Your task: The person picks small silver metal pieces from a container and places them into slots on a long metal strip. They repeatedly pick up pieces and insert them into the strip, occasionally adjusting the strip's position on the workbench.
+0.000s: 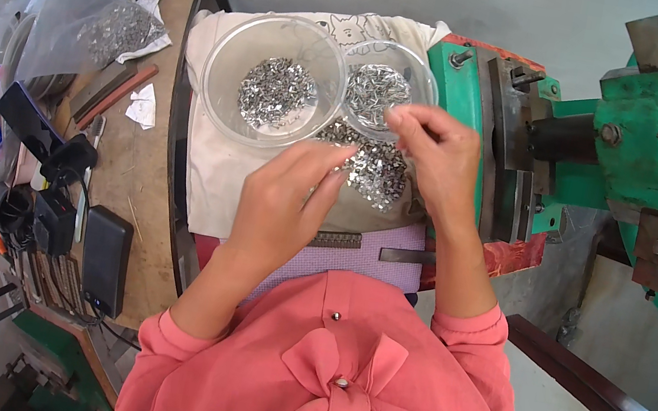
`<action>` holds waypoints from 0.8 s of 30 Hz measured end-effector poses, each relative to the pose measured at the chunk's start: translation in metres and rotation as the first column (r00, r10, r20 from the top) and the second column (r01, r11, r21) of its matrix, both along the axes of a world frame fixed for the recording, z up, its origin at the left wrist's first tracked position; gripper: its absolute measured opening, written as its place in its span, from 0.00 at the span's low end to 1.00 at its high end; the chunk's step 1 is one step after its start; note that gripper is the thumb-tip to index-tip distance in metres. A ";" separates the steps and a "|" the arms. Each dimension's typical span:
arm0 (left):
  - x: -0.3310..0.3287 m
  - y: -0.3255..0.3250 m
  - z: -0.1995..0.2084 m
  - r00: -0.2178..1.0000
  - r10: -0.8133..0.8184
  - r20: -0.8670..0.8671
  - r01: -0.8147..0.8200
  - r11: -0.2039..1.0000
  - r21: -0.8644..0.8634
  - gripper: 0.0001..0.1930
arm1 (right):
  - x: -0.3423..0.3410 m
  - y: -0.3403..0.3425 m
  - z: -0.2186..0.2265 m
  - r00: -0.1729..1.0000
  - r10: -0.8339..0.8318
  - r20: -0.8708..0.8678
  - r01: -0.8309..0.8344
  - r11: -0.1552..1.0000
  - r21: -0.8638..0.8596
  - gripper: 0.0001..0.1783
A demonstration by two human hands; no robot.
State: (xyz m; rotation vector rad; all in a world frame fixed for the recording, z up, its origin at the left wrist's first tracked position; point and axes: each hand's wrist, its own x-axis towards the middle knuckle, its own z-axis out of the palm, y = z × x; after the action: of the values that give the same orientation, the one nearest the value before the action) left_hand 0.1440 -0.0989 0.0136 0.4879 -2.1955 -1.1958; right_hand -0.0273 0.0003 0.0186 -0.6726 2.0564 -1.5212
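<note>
My left hand (287, 194) is closed in a pinch beside a loose pile of small shiny metal pieces (378, 177). Whatever sits between its thumb and forefinger is too small to name. Over the near right rim of a small clear tub (422, 85), my right hand (445, 160) has thumb and forefinger pressed together; what they hold, if anything, cannot be made out. Thin metal pins (378, 89) fill the bottom of that tub. A larger clear tub (224, 64) to its left contains small metal parts (276, 93). Both tubs and the pile rest on a pale cloth (214, 185).
A green machine press (564, 146) stands close at the right. On the left, a wooden table (150, 249) bears a phone (30, 119), a black power bank (105, 261), a plastic bag of metal parts (117, 32) and tools. Near my body lies a dark ridged metal strip (336, 239).
</note>
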 end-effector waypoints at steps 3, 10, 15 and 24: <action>0.046 0.006 -0.019 0.999 -0.008 0.036 0.007 1.000 0.011 0.14 | 0.025 0.023 -0.004 0.993 0.095 -0.071 -0.090 0.994 0.068 0.07; 0.093 0.019 -0.043 0.973 -0.001 0.230 0.021 0.996 -0.087 0.20 | 0.067 0.048 -0.046 0.670 0.346 -0.657 -0.264 0.938 0.225 0.06; 0.096 0.026 -0.056 0.957 0.010 0.290 0.031 0.990 -0.136 0.19 | 0.075 0.047 -0.047 0.659 0.355 -0.663 -0.274 0.934 0.228 0.07; 0.108 0.027 -0.064 0.966 0.089 0.244 -0.073 0.994 -0.077 0.18 | 0.077 0.047 -0.050 0.693 0.310 -0.651 -0.220 0.951 0.219 0.07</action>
State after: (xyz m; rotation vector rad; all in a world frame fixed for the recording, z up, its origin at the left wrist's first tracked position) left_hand 0.2521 -0.0718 -0.0500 0.7256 -2.3903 -1.0617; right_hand 0.0500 0.0477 -0.0312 -1.5959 2.3809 -1.0369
